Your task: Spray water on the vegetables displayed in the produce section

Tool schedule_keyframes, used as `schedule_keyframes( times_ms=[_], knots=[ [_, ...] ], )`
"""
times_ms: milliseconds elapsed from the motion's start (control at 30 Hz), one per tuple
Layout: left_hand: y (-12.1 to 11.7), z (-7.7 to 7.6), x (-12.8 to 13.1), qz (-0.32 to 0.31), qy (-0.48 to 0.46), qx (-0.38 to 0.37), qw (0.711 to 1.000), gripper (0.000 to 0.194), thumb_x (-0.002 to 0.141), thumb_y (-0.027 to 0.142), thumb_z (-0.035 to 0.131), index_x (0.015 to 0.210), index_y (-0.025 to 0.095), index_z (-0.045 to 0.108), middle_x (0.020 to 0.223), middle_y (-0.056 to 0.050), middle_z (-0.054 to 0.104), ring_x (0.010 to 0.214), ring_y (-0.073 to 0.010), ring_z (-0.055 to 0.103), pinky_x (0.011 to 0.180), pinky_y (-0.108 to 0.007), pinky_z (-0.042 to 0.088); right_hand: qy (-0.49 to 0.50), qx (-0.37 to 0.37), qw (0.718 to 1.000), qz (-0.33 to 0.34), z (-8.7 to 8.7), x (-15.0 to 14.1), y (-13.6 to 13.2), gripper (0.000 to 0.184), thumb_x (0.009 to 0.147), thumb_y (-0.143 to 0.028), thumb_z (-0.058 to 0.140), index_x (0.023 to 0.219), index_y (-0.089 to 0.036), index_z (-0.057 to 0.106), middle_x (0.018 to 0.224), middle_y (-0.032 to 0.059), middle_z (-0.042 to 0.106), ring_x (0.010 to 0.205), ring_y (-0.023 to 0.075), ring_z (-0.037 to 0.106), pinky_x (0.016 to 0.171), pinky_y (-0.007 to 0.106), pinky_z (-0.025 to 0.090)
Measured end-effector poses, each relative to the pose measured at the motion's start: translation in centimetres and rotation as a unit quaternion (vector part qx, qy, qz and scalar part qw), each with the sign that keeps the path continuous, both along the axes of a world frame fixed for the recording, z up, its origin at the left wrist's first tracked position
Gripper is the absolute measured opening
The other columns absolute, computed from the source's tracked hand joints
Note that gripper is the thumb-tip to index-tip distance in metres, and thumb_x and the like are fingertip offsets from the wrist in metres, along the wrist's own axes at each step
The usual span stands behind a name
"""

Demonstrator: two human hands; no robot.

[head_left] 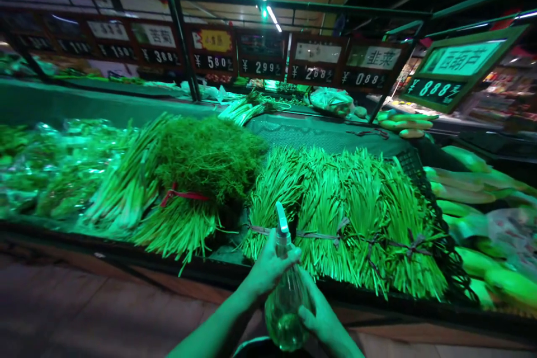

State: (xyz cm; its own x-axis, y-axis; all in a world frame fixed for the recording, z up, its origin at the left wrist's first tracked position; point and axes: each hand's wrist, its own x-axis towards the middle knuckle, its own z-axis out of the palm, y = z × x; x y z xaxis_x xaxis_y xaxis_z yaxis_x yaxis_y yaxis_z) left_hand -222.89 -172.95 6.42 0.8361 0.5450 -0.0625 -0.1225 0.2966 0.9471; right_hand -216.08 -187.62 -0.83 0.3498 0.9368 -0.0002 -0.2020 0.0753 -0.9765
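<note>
A clear spray bottle (286, 319) with a pale spray head stands nearly upright in front of me, some liquid visible inside. My left hand (272, 264) is closed around its neck, just below the spray head. Lower down, my right hand (315, 306) grips the bottle's body from the right side. Just beyond the bottle lie bundles of garlic chives (323, 201), tied with dark bands. A feathery green bunch like dill (205, 162), bound with a red tie (184, 196), is to their left.
Long-stemmed greens (126, 184) and plastic-wrapped leafy vegetables (59, 168) fill the left of the display. Pale gourds (499, 274) lie at the right. Price signs (260, 61) hang from a rail behind. The display's dark front edge (176, 279) runs across before me.
</note>
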Motion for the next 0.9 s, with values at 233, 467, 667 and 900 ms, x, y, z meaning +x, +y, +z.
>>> schedule_keyframes(
  times_ms=[233,467,667,900],
  knots=[
    [0.7,3.3,-0.8,0.064,0.03,-0.005,0.997,0.06,0.068,0.048,0.081,0.109,0.02,0.046,0.079,0.001,0.064,0.072,-0.0159,0.065,0.07,-0.028,0.048,0.028,0.038,0.995,0.083,4.6,1.6,2.8,0.087,0.066,-0.071,0.075,0.13,-0.02,0.048,0.123,0.0151,0.064,0.116,0.0325,0.061,0.101,0.047,0.044],
    [0.8,3.5,0.5,0.114,0.051,-0.01,0.992,0.07,0.063,0.055,0.082,0.11,0.018,0.047,0.071,0.002,0.066,0.067,-0.0171,0.065,0.068,-0.029,0.048,-0.001,0.04,0.999,0.01,5.2,1.5,3.4,0.074,0.063,-0.07,0.075,0.115,-0.021,0.057,0.092,0.0049,0.07,0.086,0.0252,0.067,0.086,0.041,0.05],
    [-1.3,1.5,5.8,0.082,0.027,-0.019,0.996,0.074,0.055,0.061,0.085,0.104,0.019,0.047,0.068,0.003,0.062,0.063,-0.0159,0.063,0.067,-0.029,0.047,0.019,0.037,0.991,-0.125,3.1,4.5,2.1,0.072,0.06,-0.075,0.072,0.111,-0.025,0.066,0.092,0.0064,0.072,0.096,0.0339,0.07,0.091,0.051,0.051],
    [-5.4,0.7,11.6,-0.01,0.037,-0.021,0.999,0.073,0.054,0.06,0.086,0.103,0.02,0.051,0.07,0.005,0.056,0.063,-0.0141,0.059,0.066,-0.029,0.045,-0.032,0.056,0.981,-0.183,5.2,11.0,0.5,0.048,0.087,-0.056,0.062,0.121,-0.021,0.063,0.111,0.0081,0.071,0.111,0.0293,0.065,0.097,0.053,0.05]
  ],
)
